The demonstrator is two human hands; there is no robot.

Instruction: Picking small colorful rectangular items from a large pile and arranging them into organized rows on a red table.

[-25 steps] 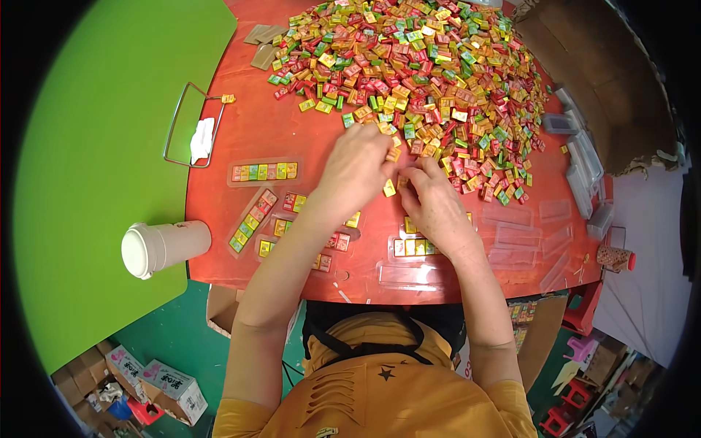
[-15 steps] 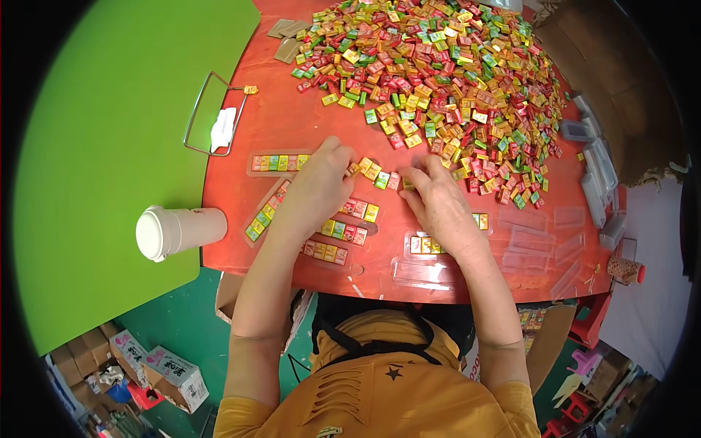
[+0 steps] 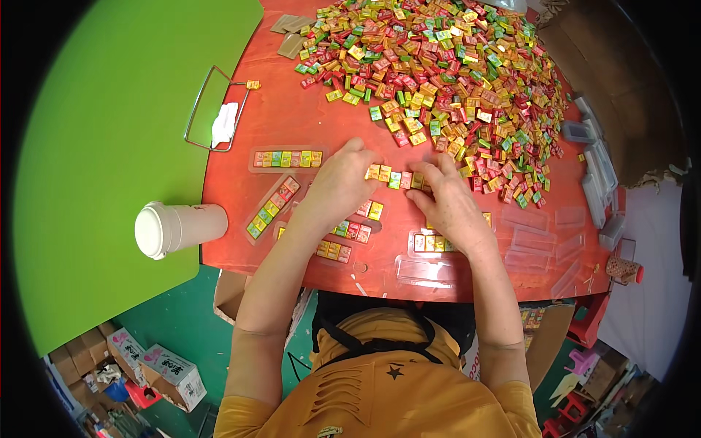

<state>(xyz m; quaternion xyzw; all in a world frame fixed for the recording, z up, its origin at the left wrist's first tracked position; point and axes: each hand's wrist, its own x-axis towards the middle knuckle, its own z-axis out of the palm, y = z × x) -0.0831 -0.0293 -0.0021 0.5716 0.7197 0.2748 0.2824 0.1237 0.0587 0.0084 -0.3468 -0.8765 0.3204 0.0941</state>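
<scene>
Between my hands lies a short row of small coloured boxes (image 3: 395,179), yellow, green and pink, on the red table. My left hand (image 3: 343,181) has its fingers curled in at the row's left end. At the right end, my right hand (image 3: 451,203) closes thumb and fingers on the last boxes. Around my left forearm lie clear plastic trays filled with such boxes: a straight tray (image 3: 288,158), a slanted tray (image 3: 272,208) and others partly hidden by the arm. Another filled tray (image 3: 432,242) is partly covered by my right wrist.
A large heap of loose boxes (image 3: 445,80) spreads over the far side. Clear empty trays (image 3: 529,241) lie right; one tray (image 3: 423,271) is near the front edge. A white cup (image 3: 182,229) lies on its side at left, below a wire stand (image 3: 212,109). Cardboard (image 3: 602,87) borders the right.
Both hands have shifted slightly to the right, and the boxes between them now form a straighter, tighter row. More of the filled trays on the left shows.
</scene>
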